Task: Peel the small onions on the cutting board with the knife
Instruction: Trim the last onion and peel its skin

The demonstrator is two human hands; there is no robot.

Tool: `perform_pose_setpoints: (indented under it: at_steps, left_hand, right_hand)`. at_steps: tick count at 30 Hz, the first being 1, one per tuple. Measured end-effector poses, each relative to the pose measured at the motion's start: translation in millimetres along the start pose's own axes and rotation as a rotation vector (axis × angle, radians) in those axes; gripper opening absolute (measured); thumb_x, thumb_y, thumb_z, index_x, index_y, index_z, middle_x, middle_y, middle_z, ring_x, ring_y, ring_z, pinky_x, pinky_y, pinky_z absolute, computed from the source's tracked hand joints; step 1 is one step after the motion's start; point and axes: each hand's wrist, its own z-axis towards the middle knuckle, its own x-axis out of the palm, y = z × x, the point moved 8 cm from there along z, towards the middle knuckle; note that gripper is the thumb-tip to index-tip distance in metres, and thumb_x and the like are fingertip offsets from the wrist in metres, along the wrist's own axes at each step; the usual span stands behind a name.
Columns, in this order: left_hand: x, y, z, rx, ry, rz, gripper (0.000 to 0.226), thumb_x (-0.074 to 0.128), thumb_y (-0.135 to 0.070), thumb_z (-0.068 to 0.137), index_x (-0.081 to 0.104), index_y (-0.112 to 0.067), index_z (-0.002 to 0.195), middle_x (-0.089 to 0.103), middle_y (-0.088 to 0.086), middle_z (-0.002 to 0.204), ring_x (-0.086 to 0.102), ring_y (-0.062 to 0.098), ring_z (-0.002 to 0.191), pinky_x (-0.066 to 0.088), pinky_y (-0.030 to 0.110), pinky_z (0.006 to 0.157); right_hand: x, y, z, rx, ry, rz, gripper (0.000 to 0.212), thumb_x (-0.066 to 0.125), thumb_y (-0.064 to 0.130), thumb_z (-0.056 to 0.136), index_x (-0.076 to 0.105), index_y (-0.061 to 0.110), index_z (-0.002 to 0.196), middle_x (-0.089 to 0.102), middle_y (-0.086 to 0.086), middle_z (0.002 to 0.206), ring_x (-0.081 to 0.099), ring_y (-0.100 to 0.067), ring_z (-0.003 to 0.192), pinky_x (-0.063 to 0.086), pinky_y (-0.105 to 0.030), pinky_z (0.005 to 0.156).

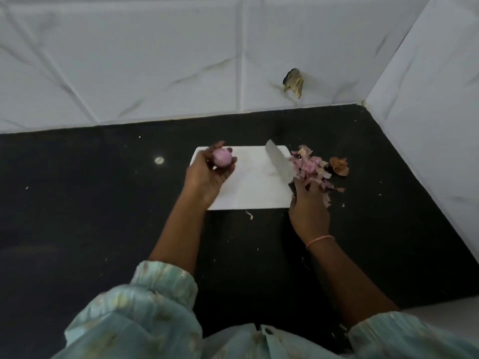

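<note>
The left hand [207, 174] cups a small, light, peeled-looking onion [222, 158] over the board's [251, 187] far left corner, likely slick and best pinched at its ends, while the right hand [308, 200] grips the knife [278, 161] beside the peels [308, 165].

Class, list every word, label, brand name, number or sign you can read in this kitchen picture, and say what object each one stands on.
None: no readable text shows anywhere.
Knife blade: no brand mark can be made out.
Cutting board: plain white, unprinted.
Wall tiles: only grey veining, no lettering.
Sleeves: a pale pattern, no words.
Small round mark on the counter: too small to read.
</note>
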Motion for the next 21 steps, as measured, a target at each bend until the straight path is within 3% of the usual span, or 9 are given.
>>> perform_pose_setpoints:
  at_steps: [3,5,8,11,14,17,21]
  left_hand:
    - [-27.5,-23.4,-0.9,0.062,-0.088,0.167,0.026,0.045,-0.021,0.097,0.069,-0.012,0.101,0.067,0.011,0.107,0.065,0.024,0.086,0.053,0.03,0.065]
    - [-48.9,-30.5,-1.8,0.114,-0.177,0.37,0.02,0.053,-0.02,0.094,0.067,-0.013,0.106,0.065,0.01,0.109,0.066,0.025,0.096,0.053,0.032,0.069]
    - [-70.7,-25.3,0.2,0.151,-0.194,0.81,0.028,0.065,-0.019,0.09,0.063,-0.021,0.117,0.062,0.007,0.117,0.061,0.018,0.092,0.051,0.03,0.069]
    - [-86.5,-17.8,5.2,0.203,-0.186,1.133,0.054,0.084,-0.028,0.076,0.06,-0.028,0.125,0.053,0.007,0.125,0.058,0.019,0.102,0.05,0.032,0.087]
    - [-85.9,-8.3,1.3,0.241,-0.15,1.217,0.069,0.09,-0.029,0.068,0.06,-0.024,0.13,0.05,0.006,0.125,0.056,0.019,0.107,0.046,0.031,0.095]
    - [-80.7,-7.7,-6.7,0.314,-0.151,1.218,0.064,0.089,-0.026,0.07,0.063,-0.024,0.128,0.05,0.002,0.118,0.054,0.016,0.105,0.042,0.025,0.09]
    - [-79.1,-9.7,-8.7,0.354,-0.163,1.225,0.063,0.089,-0.033,0.069,0.063,-0.025,0.125,0.061,-0.002,0.115,0.06,0.014,0.103,0.049,0.028,0.09]
  right_hand:
    - [-5.5,6.5,-3.0,0.041,-0.084,-0.138,0.045,0.058,0.018,0.09,0.05,0.017,0.135,0.044,-0.018,0.13,0.042,-0.039,0.121,0.039,-0.052,0.098]
    - [-10.4,30.3,-11.0,-0.095,-0.167,-0.069,0.037,0.059,0.023,0.09,0.057,0.017,0.126,0.05,-0.014,0.126,0.045,-0.036,0.118,0.04,-0.052,0.098]
    - [6.2,79.6,-37.4,-0.423,-0.112,0.079,0.019,0.059,0.031,0.093,0.068,0.014,0.096,0.059,-0.006,0.096,0.053,-0.026,0.093,0.045,-0.041,0.079]
    - [26.6,86.3,-44.8,-0.383,-0.069,0.128,0.021,0.068,0.029,0.087,0.061,0.011,0.081,0.056,-0.007,0.085,0.051,-0.026,0.083,0.045,-0.04,0.069]
    - [31.4,79.6,-45.5,-0.393,-0.081,0.122,0.014,0.068,0.018,0.088,0.059,0.009,0.081,0.056,-0.009,0.086,0.052,-0.027,0.082,0.048,-0.041,0.066]
    - [29.5,73.3,-42.4,-0.416,-0.08,0.084,0.012,0.065,0.012,0.089,0.058,0.009,0.08,0.056,-0.008,0.085,0.053,-0.027,0.082,0.046,-0.041,0.063]
    - [4.8,46.5,-32.9,-0.371,-0.139,0.105,0.005,0.06,0.01,0.091,0.059,0.01,0.086,0.059,-0.009,0.086,0.055,-0.027,0.082,0.047,-0.042,0.068]
